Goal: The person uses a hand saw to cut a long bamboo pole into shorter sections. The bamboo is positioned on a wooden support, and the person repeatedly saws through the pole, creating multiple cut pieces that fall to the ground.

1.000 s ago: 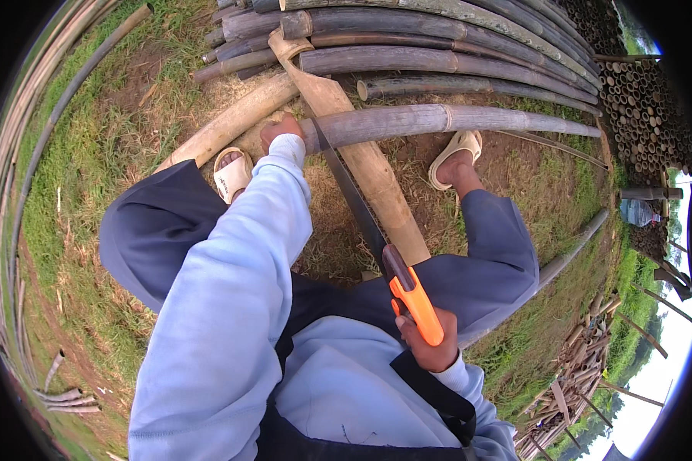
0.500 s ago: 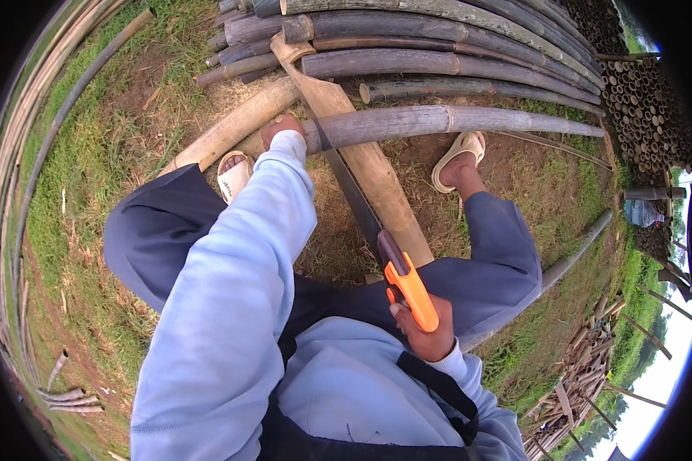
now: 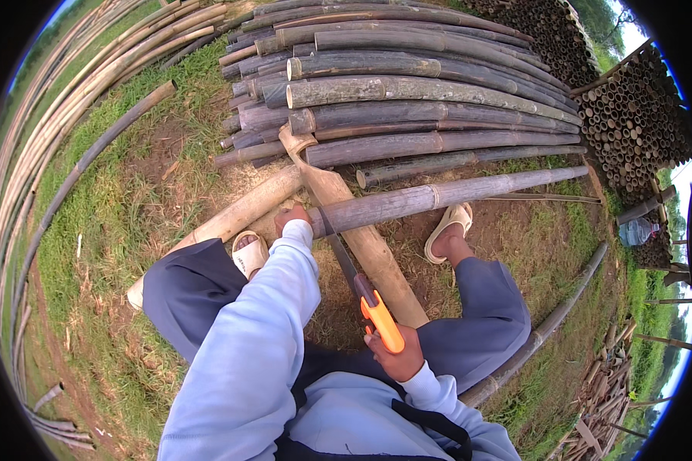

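Note:
A thick grey-brown bamboo pole (image 3: 407, 203) lies crosswise in front of me, resting over a tan bamboo piece (image 3: 396, 280) that slants toward me. My left hand (image 3: 293, 220) is closed on the pole near its left end. In my right hand (image 3: 398, 354) is the orange handle of a handsaw (image 3: 383, 326). Its dark blade crosses the pole just right of my left hand, teeth against the bamboo. How deep the cut goes, I cannot tell.
Many dark bamboo poles (image 3: 438, 115) are stacked beyond the work. A pale bamboo length (image 3: 246, 203) lies at the left by my sandalled foot. One long pole (image 3: 565, 307) lies to the right. Cut bamboo scraps (image 3: 603, 384) are heaped at the lower right.
My view has tilted upward, showing more of the stack. The saw has slid forward, its handle now closer to the pole. My left hand keeps its hold.

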A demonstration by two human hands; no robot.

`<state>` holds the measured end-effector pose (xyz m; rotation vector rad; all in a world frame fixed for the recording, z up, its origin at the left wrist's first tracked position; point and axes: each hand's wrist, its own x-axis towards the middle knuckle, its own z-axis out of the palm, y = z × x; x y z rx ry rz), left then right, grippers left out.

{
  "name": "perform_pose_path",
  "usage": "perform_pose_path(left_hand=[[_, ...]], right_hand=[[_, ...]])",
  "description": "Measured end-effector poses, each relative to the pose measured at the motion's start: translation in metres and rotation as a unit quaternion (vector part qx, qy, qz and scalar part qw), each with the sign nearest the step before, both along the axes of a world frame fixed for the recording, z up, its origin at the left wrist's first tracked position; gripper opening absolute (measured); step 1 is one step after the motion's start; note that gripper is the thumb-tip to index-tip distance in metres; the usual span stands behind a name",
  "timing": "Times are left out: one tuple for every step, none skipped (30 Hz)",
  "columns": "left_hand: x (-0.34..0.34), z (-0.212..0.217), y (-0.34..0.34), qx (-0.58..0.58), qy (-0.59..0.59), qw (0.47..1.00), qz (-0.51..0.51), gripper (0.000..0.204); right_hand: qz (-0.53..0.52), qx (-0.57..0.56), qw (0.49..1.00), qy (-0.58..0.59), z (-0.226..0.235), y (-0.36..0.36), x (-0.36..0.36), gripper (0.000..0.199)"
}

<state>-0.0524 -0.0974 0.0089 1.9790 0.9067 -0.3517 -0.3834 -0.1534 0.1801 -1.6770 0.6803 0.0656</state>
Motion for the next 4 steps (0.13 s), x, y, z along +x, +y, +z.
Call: perform_pose_path(left_hand=[[0.0,-0.001,-0.003,0.02,-0.001,1.0,0.007,0.048],[-0.006,-0.002,-0.005,0.014,0.009,1.0,-0.01,0.048],[-0.01,0.0,0.0,0.014,0.014,1.0,-0.021,0.047],[-0.011,0.005,0.006,0.018,0.028,0.998,-0.06,0.047]], right_hand=[[0.009,0.003,0.999,0.037,0.024,-0.008,-0.029,0.018],[0.004,-0.004,0.999,0.05,0.036,-0.012,-0.043,0.019],[0.005,-0.004,0.998,0.058,0.045,-0.013,-0.049,0.019],[0.006,0.0,0.998,0.056,0.046,-0.008,-0.046,0.02]])
